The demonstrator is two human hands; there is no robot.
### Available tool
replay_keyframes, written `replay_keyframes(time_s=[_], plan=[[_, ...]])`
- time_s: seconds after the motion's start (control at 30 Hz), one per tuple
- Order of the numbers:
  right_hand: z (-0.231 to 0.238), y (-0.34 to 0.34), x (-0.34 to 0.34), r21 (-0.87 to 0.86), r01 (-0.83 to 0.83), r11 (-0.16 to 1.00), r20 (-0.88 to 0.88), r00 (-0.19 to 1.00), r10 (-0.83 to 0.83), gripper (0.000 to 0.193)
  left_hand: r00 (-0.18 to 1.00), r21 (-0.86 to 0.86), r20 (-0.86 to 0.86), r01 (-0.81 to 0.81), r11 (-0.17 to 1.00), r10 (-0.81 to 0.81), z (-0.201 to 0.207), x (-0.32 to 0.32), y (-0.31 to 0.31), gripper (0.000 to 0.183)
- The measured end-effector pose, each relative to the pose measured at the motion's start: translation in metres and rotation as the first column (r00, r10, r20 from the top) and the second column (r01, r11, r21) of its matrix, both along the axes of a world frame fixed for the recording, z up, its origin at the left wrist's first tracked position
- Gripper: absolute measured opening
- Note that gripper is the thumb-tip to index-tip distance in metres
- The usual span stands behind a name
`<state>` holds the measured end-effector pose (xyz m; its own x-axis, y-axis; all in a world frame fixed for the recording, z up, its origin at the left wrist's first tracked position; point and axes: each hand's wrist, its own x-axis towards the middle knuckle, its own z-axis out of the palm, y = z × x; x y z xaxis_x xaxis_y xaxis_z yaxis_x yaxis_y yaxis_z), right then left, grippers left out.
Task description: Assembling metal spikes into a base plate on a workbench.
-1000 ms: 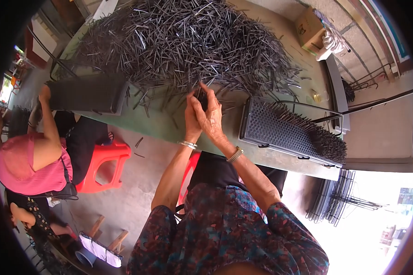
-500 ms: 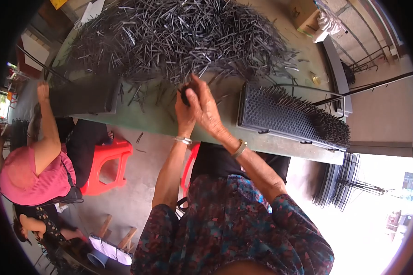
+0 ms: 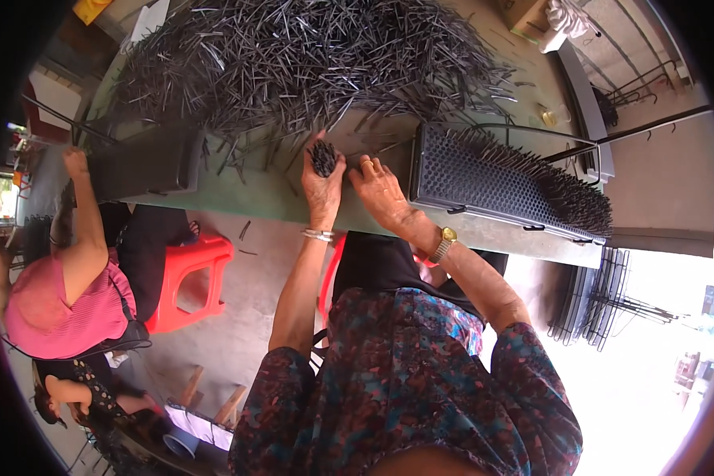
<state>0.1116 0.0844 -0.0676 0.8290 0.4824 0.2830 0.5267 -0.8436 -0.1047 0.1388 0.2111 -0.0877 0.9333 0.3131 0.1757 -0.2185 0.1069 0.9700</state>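
Note:
Upright in my left hand [image 3: 322,194] is a bundle of thin black sticks [image 3: 324,159], seen end-on, with my fingers wrapped round it. My right hand [image 3: 381,194] is just to its right, over the table's near edge, fingers curled and pressed together; whatever they hold, if anything, is too small to make out. Right of that hand stands a black tray with a grid of holes [image 3: 484,178]. Similar sticks [image 3: 567,198] stand up from the tray's right end and far edge. Beyond my hands a large heap of loose black sticks [image 3: 317,63] covers the table.
The green tabletop [image 3: 250,194] has scattered sticks. At left, a co-worker in pink [image 3: 71,309] sits by another black tray [image 3: 147,163] near a red stool [image 3: 194,278]. Black wire racks [image 3: 587,301] stand at the right; a cardboard box [image 3: 523,17] is at the far right.
My hands were together round the bundle. The right hand has come away to the right, toward the tray, and the bundle stays in my left hand.

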Motion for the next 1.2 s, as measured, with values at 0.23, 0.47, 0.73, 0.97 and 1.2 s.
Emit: replay_keyframes(time_s=[0.23,0.47,0.73,0.97,1.2], plan=[[-0.001,-0.008,0.001,0.098,0.114,0.989,-0.097,0.99,-0.104,0.016,0.992,0.073,-0.119,0.059,0.996,-0.05,-0.019,-0.002,0.002,0.029],[0.074,-0.042,-0.02,0.615,0.327,0.718,-0.374,0.922,-0.1,0.029,0.977,-0.157,-0.212,-0.013,0.988,-0.021,0.003,0.018,0.017,0.01],[0.111,-0.114,-0.007,0.864,0.398,0.308,-0.312,0.904,-0.293,0.015,0.877,-0.833,-0.26,0.009,0.553,-0.405,0.02,0.029,0.0,0.008],[0.1,-0.111,0.02,0.817,0.352,0.456,-0.21,0.919,-0.332,0.012,0.785,-0.967,-0.138,0.024,0.252,-0.604,0.043,0.007,-0.036,0.013],[0.075,-0.11,0.037,0.643,0.25,0.724,0.005,0.944,-0.33,0.01,0.697,-0.903,-0.193,0.148,0.402,-0.691,0.055,-0.035,-0.054,0.022]])
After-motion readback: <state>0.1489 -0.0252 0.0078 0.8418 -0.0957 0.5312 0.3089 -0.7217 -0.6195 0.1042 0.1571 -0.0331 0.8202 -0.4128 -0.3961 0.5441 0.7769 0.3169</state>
